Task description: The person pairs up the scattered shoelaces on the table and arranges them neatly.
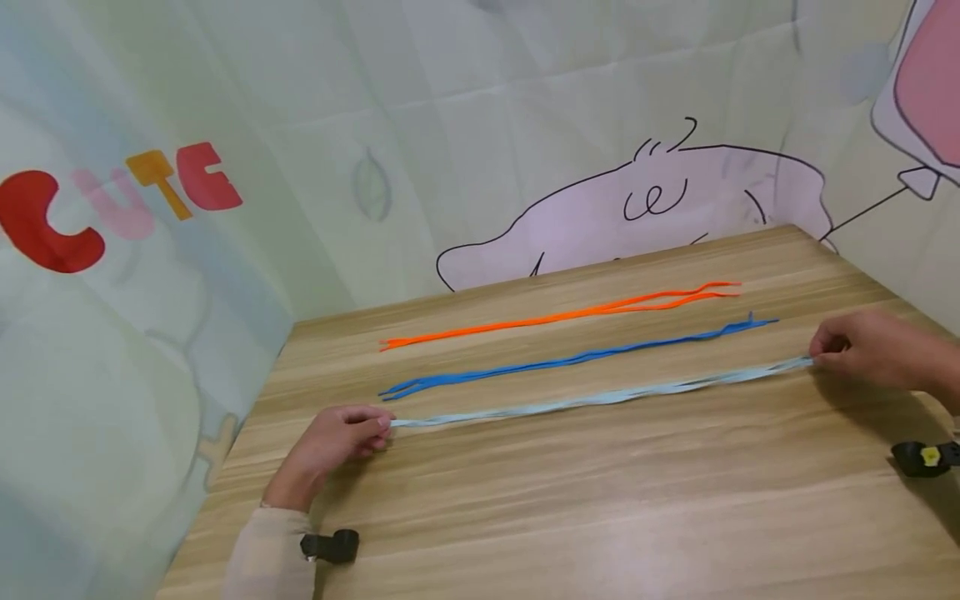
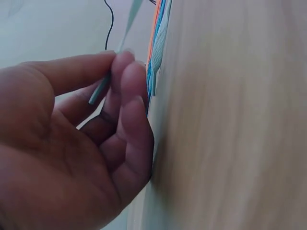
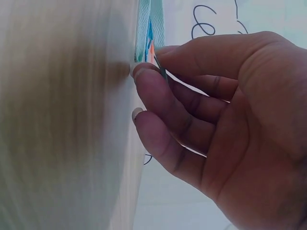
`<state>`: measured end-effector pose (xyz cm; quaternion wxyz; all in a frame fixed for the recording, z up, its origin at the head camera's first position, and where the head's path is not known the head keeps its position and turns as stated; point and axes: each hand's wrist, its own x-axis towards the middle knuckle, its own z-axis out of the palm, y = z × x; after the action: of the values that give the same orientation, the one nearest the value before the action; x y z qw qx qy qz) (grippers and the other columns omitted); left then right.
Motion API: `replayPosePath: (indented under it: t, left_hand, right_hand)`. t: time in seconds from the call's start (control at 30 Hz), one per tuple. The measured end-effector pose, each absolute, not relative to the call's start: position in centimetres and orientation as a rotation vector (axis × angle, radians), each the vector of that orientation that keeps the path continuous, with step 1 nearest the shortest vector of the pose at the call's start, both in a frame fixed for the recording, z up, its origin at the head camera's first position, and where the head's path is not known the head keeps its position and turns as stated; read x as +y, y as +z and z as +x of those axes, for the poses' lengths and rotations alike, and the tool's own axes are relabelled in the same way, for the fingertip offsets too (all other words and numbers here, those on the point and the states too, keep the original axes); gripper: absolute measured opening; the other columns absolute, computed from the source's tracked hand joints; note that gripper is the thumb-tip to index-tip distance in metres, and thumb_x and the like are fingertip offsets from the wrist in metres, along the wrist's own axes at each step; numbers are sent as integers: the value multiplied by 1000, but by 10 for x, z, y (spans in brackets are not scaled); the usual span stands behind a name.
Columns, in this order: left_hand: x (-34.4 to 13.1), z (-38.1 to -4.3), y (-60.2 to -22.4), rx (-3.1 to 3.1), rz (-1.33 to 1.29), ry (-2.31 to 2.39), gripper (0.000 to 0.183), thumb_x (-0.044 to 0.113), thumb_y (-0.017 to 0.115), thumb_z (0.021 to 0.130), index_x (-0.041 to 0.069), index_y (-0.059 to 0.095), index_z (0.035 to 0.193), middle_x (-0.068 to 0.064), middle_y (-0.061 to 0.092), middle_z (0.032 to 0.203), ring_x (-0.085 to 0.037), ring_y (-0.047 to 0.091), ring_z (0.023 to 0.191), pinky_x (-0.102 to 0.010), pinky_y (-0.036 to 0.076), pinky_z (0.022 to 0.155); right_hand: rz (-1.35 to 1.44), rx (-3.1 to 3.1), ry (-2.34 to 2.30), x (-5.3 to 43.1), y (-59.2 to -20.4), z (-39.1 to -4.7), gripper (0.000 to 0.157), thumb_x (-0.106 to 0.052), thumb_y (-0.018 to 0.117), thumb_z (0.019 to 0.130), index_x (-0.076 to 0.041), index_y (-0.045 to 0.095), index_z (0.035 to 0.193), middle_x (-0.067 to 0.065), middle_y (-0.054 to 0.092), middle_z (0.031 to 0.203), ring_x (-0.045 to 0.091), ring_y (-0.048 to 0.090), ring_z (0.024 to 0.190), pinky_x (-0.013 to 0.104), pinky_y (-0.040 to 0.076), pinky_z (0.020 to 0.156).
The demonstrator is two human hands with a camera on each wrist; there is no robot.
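A pale blue shoelace (image 1: 615,396) lies doubled in a long line nearest me on the table. At its left end, my left hand (image 1: 339,440) pinches one strand between thumb and fingertips. The stiff tip (image 2: 98,92) of that strand pokes out below the thumb in the left wrist view, while another strand's tip (image 2: 154,84) lies by the wood, outside the pinch. My right hand (image 1: 881,350) pinches the lace's right end between thumb and index finger. Beyond it run a blue shoelace (image 1: 555,363) and an orange shoelace (image 1: 555,317), roughly parallel and untouched by either hand.
The wood-grain table (image 1: 570,500) ends at the back against a fabric backdrop (image 1: 450,150) printed with cartoon drawings and letters. Black wrist cameras (image 1: 330,546) sit on both forearms, close above the tabletop.
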<state>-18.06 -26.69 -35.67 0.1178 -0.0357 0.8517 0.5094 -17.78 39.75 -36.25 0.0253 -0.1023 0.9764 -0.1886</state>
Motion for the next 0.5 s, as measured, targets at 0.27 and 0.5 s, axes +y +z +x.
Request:
replayPosePath:
  t: [0.27, 0.5]
  left_hand:
    - [-263, -178, -357, 2555, -143, 1397, 28, 20, 65, 99, -3, 69, 115, -6, 71, 90, -16, 65, 79, -28, 55, 70]
    - [-260, -180, -349, 2671, -124, 1293, 31, 23, 59, 101, -5, 67, 111, -9, 67, 86, -18, 63, 76, -31, 54, 69]
  right_hand:
    - [-325, 3049, -561, 399, -363, -175, 7, -4, 70, 88, -5, 67, 82, -3, 62, 78, 12, 50, 68, 27, 42, 60]
    - [-347, 3119, -503, 390, -359, -183, 10, -11, 65, 94, -2, 68, 90, 0, 65, 82, 16, 56, 74, 37, 47, 65]
